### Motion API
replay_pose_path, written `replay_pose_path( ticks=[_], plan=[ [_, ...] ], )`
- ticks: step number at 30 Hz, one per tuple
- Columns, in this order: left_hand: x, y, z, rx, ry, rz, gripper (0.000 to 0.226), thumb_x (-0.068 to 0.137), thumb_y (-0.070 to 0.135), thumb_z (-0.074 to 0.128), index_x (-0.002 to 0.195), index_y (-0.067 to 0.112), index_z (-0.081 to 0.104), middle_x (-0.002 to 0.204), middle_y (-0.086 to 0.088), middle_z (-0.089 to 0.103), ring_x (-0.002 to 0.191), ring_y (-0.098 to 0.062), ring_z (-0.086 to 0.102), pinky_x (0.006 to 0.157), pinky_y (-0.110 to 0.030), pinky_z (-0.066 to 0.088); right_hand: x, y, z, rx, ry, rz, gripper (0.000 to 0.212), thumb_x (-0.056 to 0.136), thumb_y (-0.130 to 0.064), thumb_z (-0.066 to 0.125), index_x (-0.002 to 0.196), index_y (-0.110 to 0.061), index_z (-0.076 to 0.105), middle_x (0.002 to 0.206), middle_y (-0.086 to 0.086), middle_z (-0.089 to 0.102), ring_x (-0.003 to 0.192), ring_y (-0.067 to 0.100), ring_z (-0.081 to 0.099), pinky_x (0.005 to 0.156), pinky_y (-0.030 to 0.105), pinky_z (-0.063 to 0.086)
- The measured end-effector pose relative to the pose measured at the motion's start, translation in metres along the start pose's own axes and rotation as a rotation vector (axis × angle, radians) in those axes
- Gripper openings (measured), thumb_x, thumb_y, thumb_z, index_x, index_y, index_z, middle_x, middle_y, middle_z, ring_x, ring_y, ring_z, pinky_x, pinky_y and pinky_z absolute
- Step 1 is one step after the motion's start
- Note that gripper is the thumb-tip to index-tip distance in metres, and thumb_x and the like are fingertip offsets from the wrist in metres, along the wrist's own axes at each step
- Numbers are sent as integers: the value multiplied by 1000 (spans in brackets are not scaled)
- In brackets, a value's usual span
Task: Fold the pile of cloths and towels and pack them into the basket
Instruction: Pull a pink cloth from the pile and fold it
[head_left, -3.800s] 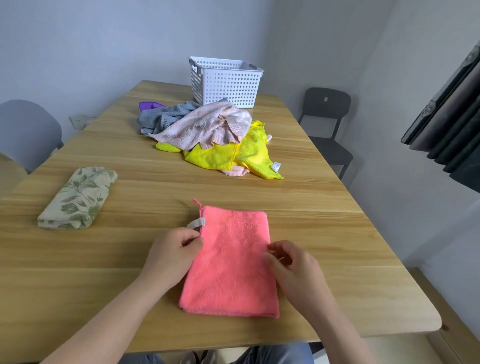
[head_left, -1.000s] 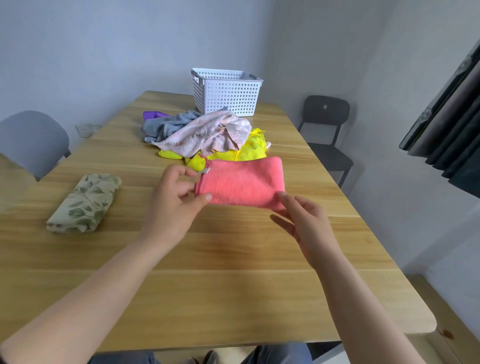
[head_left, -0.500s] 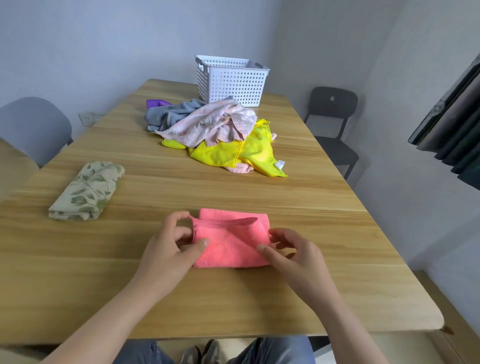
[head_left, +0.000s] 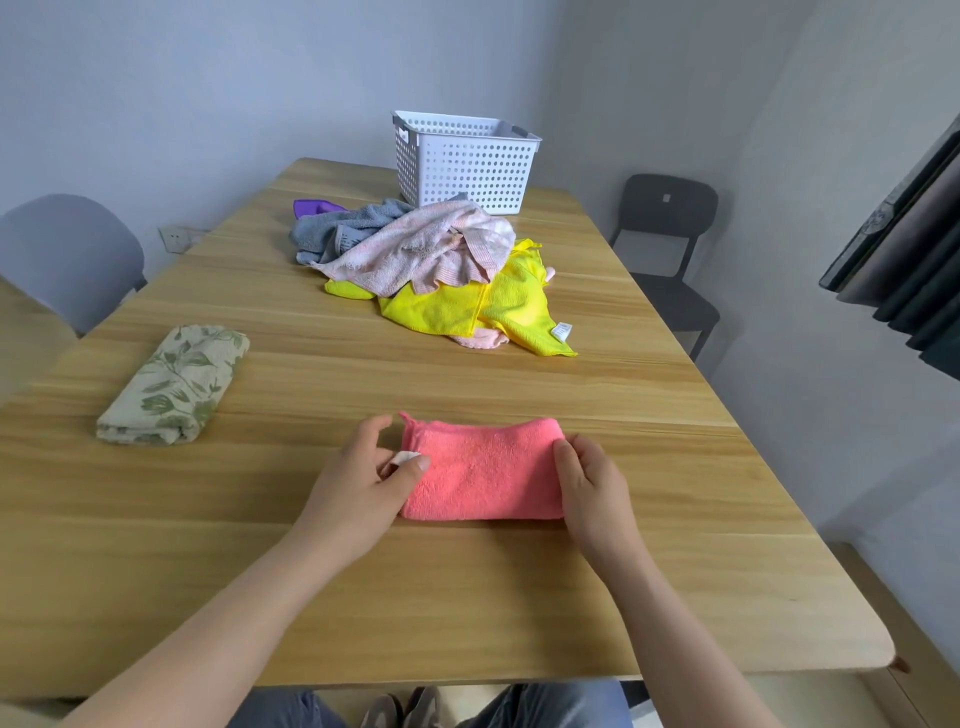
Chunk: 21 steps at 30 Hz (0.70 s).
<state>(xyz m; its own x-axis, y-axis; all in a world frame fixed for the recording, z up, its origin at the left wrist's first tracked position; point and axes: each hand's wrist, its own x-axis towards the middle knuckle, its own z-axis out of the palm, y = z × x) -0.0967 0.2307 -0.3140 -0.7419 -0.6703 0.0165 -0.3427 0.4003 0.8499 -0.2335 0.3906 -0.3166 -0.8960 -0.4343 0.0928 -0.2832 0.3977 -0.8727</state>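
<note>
Tabletop (head_left: 571, 597) is occupied at the far end by a white basket (head_left: 467, 166), with an unfolded pile of cloths (head_left: 415, 249) heaped just before it. A folded leaf-print cloth (head_left: 174, 384) is laid well apart to the left. Near the front edge the folded pink cloth (head_left: 483, 473) is laid flat; its tagged left edge is pinched by the left hand (head_left: 358, 483), its right end is gripped by the curled right hand (head_left: 589, 480).

A single head-worn view is given, aimed forward and down along the counter (head_left: 322, 582), whose near edge is seen close below.
</note>
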Motion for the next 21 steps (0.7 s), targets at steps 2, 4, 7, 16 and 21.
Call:
replay_pose_path(
  ticks=[2,4,7,16,21],
  plan=[
    [0,-5,6,-32,104,-1,50,85,33,65,130,22,46,94,4,68,89,-12,60,69,-20,38,4,-2,5,-64,40,-6,30,99,-19,40,73,-5,45,58,-2,41,56,15,35,51,26,27],
    [-2,-9,10,-100,195,-10,40,82,31,69,119,27,53,91,3,68,86,-12,62,66,-20,39,4,-4,10,-86,85,-20,29,100,-19,38,76,-4,46,58,-1,44,57,19,38,54,33,26],
    [-7,-10,13,-94,265,32,31,81,29,69,108,31,54,85,1,68,70,-8,57,59,-23,37,4,-5,16,-135,127,-47,27,101,-20,36,83,-4,47,61,3,50,63,30,47,59,40,30],
    [4,0,20,264,311,95,19,88,22,53,107,25,48,63,3,57,55,-27,53,51,-33,36,30,-5,22,-398,66,91,30,98,-20,38,95,2,59,97,19,66,91,36,58,64,32,33],
    [8,5,19,392,243,82,22,87,24,51,108,25,43,64,6,55,60,-28,54,52,-31,37,27,-5,22,-554,126,72,31,96,-30,43,96,-6,63,94,13,67,90,34,61,71,35,47]
  ],
)
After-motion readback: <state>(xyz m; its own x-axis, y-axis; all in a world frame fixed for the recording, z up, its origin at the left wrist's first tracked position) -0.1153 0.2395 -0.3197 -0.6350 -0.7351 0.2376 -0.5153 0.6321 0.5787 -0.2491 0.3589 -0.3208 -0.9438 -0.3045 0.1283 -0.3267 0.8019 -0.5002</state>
